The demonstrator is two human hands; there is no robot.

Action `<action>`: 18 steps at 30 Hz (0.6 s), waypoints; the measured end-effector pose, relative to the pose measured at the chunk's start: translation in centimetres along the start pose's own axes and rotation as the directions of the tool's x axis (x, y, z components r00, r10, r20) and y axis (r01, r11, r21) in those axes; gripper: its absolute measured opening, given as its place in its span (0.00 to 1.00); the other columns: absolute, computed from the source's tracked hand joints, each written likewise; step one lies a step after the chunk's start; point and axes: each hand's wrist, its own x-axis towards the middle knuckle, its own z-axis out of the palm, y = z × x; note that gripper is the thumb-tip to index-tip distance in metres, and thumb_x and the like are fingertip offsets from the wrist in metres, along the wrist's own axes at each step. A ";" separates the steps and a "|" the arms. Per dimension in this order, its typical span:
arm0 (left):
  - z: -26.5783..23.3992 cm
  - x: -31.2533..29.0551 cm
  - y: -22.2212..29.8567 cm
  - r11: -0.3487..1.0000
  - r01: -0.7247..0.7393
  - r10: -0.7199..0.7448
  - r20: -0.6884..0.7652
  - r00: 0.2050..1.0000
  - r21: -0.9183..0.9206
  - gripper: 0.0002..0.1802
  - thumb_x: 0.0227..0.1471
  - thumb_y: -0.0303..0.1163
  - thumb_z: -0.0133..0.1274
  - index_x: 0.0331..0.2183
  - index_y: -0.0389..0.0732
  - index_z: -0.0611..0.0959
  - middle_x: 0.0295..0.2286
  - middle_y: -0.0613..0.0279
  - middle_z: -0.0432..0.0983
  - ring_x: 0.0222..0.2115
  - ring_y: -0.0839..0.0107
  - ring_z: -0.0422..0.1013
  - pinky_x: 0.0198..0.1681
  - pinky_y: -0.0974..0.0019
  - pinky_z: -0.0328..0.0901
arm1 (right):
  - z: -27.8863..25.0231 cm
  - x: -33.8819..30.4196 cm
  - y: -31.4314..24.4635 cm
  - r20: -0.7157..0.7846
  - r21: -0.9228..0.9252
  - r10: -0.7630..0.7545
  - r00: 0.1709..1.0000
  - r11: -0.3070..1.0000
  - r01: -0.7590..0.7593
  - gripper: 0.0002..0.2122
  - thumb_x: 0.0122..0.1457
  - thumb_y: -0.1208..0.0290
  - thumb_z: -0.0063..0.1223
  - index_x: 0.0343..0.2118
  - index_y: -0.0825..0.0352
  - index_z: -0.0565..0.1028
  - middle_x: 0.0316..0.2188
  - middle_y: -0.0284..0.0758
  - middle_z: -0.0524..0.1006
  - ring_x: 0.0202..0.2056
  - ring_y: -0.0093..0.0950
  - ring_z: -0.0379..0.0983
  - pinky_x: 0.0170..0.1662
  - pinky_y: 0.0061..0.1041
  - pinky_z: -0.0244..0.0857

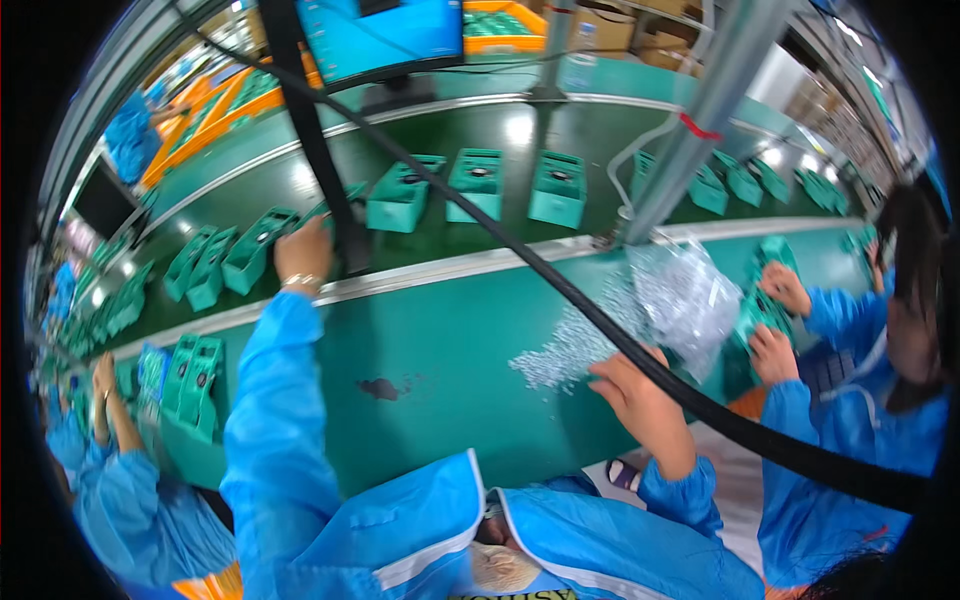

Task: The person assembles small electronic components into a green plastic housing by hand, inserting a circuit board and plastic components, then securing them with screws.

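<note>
Left grip: near green casing | right grip: near granules | shirt lettering

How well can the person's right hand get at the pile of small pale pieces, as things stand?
Probably yes: the right hand is beside the pile, and nothing seems to stand between them. The black cable crosses the view, but its depth is hard to tell.

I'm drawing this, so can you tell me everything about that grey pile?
The pile is many tiny pale-grey bits, too small to tell shape or material. It lies loose on the green table, scattered at the edges. A clear bag sits at its right; a black cable hides part. The right hand is at its near edge, touch unclear.
</note>
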 end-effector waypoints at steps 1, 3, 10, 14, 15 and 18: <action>0.9 1.1 1.1 0.999 -0.028 0.028 -0.004 1.000 -0.046 0.15 0.58 0.40 0.56 0.44 0.44 0.84 0.27 0.50 0.82 0.31 0.52 0.78 0.40 0.53 0.67 | 0.0 1.0 -0.7 -0.037 -0.058 -0.016 0.999 0.998 0.014 0.10 0.47 0.76 0.68 0.34 0.61 0.82 0.29 0.32 0.76 0.36 0.35 0.72 0.39 0.35 0.62; 4.3 -5.9 13.4 0.928 0.026 -0.032 -0.010 0.999 -0.371 0.14 0.58 0.36 0.55 0.44 0.42 0.84 0.26 0.51 0.81 0.29 0.51 0.76 0.37 0.53 0.64 | -8.4 0.6 8.3 0.075 -0.253 -0.036 0.997 0.966 0.054 0.06 0.49 0.75 0.66 0.31 0.63 0.80 0.29 0.33 0.76 0.35 0.36 0.72 0.38 0.36 0.62; -6.1 -19.4 19.6 0.874 -0.214 0.208 -0.061 0.976 -0.436 0.15 0.51 0.27 0.60 0.43 0.41 0.83 0.23 0.55 0.74 0.26 0.55 0.70 0.38 0.53 0.61 | -8.2 4.7 12.2 0.006 -0.261 0.001 1.000 0.965 0.000 0.03 0.51 0.74 0.64 0.28 0.64 0.80 0.30 0.34 0.77 0.36 0.39 0.73 0.41 0.38 0.65; -9.6 -23.4 22.6 0.828 -0.185 0.229 0.018 0.973 -0.529 0.16 0.50 0.27 0.61 0.43 0.40 0.83 0.23 0.60 0.75 0.28 0.61 0.71 0.39 0.54 0.62 | -6.9 6.6 13.6 0.051 -0.298 -0.038 0.998 0.953 0.051 0.03 0.51 0.73 0.64 0.27 0.62 0.81 0.29 0.33 0.76 0.37 0.37 0.73 0.42 0.37 0.65; -9.8 -23.9 23.0 0.829 -0.178 0.223 0.021 0.975 -0.530 0.16 0.50 0.27 0.61 0.43 0.40 0.83 0.23 0.60 0.75 0.28 0.61 0.71 0.39 0.54 0.62 | -6.7 6.9 13.6 0.065 -0.294 -0.060 0.996 0.953 0.077 0.03 0.50 0.73 0.64 0.27 0.62 0.81 0.28 0.32 0.76 0.37 0.36 0.73 0.43 0.37 0.65; -9.6 -25.1 24.0 0.828 -0.205 0.231 -0.016 0.973 -0.523 0.17 0.49 0.28 0.62 0.44 0.42 0.83 0.24 0.69 0.77 0.28 0.69 0.71 0.40 0.57 0.61 | -6.3 7.3 13.4 0.075 -0.339 -0.075 0.994 0.936 0.096 0.03 0.50 0.73 0.65 0.26 0.61 0.81 0.27 0.31 0.75 0.37 0.35 0.72 0.43 0.36 0.65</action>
